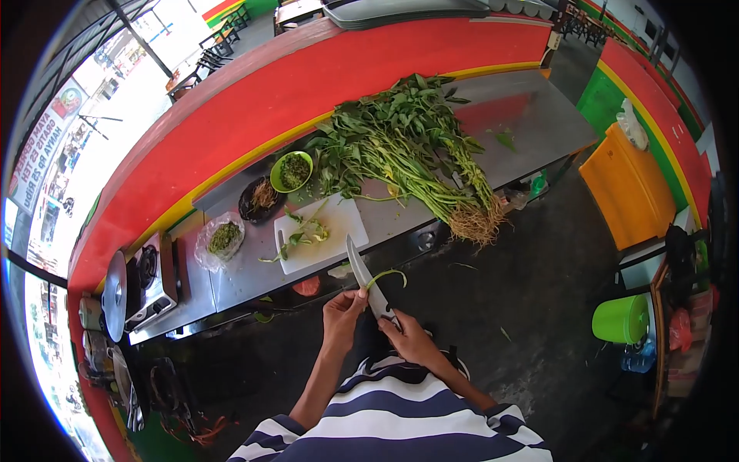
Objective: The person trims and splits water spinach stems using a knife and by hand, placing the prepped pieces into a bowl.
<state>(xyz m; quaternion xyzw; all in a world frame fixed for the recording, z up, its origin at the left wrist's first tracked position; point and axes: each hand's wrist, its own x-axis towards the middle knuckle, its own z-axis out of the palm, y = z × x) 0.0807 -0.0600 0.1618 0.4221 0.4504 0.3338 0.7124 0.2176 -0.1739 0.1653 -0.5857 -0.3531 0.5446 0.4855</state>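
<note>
My right hand (408, 339) is closed round the handle of a large kitchen knife (367, 279), its blade pointing up and away from me. My left hand (343, 312) pinches a thin green stem (389, 274) against the blade, and the stem's free end curls out to the right. Both hands are in front of the counter's near edge. Just beyond them lies a white cutting board (332, 225) with cut stems and leaves (304, 235) on it. A big heap of leafy greens (408, 146) rests farther back, its roots (473, 222) hanging over the edge.
On the metal counter (500, 92) stand a green bowl (292, 171) of chopped greens, a dark bowl (260, 199) with roots and a plastic bag (221, 240) of chopped greens. A stove (151, 281) is at the left end. An orange container (627, 189) and green bucket (620, 319) are right.
</note>
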